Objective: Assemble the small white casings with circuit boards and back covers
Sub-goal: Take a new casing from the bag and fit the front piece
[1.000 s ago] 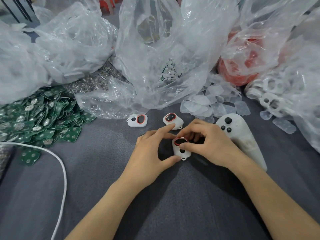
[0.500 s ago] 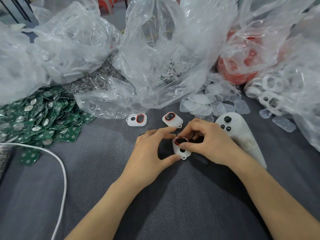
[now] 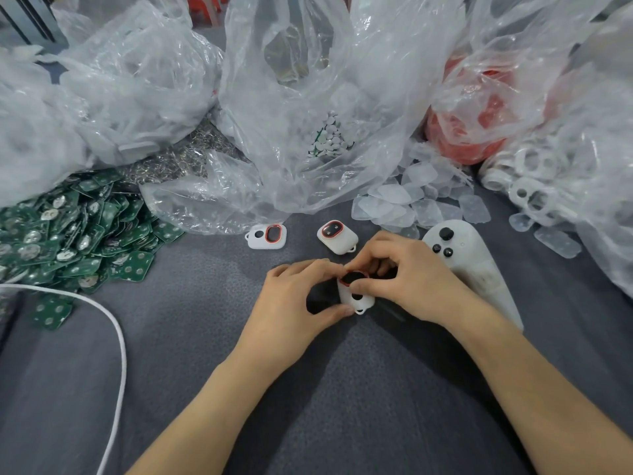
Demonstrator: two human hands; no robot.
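White plastic, a small casing (image 3: pixel 356 297) is held between both hands just above the grey cloth (image 3: pixel 342 423), near the middle of the view. Its red-rimmed opening is at the far end, a round hole sits lower on its face, and a little loop hangs at the near corner.

The left hand (image 3: pixel 294 303) pinches it from the left; the forefinger curves over to the red rim, and the thumb tip presses against the lower edge beside the loop. The right hand (image 3: pixel 411 279) grips it from the right; the thumb lies across the face just under the red rim, and the other fingers are curled behind the top. The opening shows only dark, so I cannot tell what is inside.

Beyond the hands and apart from them, a second casing (image 3: pixel 267 236) lies flat on the cloth; a third casing (image 3: pixel 337 237) lies to its right, tilted, just past the right hand's knuckles. Green circuit boards (image 3: pixel 78 231) lie heaped at the far left, well apart from the hands. Clear back covers (image 3: pixel 418 204) are piled beyond the right hand. A white remote (image 3: pixel 472 269) lies just beside that hand, its near end hidden behind the wrist. Crumpled clear plastic bags (image 3: pixel 308 97) fill the back, one at the right holding red parts (image 3: pixel 469 135); a white cable (image 3: pixel 124 368) curves down the left side.
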